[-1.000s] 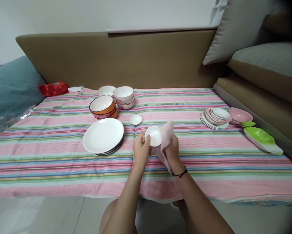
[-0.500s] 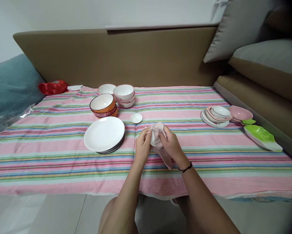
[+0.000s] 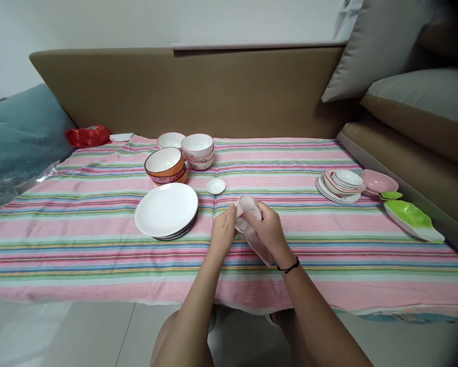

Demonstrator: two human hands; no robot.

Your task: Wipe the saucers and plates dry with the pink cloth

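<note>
My left hand (image 3: 224, 230) is closed on the edge of a small white dish (image 3: 239, 227), most of which lies behind fingers and fabric. A pale pink cloth (image 3: 254, 239) is gripped in my right hand (image 3: 269, 228) and pressed against the dish, its loose end hanging down. Just beyond my hands, a second small white dish (image 3: 215, 186) rests on the striped cloth (image 3: 137, 270). To the left is a stack of plates (image 3: 167, 209), white on top with dark ones underneath.
Behind the plates stand orange bowls (image 3: 164, 163) and white patterned bowls (image 3: 198, 150). On the right are stacked small dishes (image 3: 344, 184), a pink bowl (image 3: 379, 182) and a green leaf-shaped dish (image 3: 412, 219). A red package (image 3: 87, 136) lies at far left, beside a blue cushion (image 3: 18, 137).
My right hand and the pink cloth have shifted across the small dish, covering more of it. The whole view has moved slightly; the other dishes stay put.
</note>
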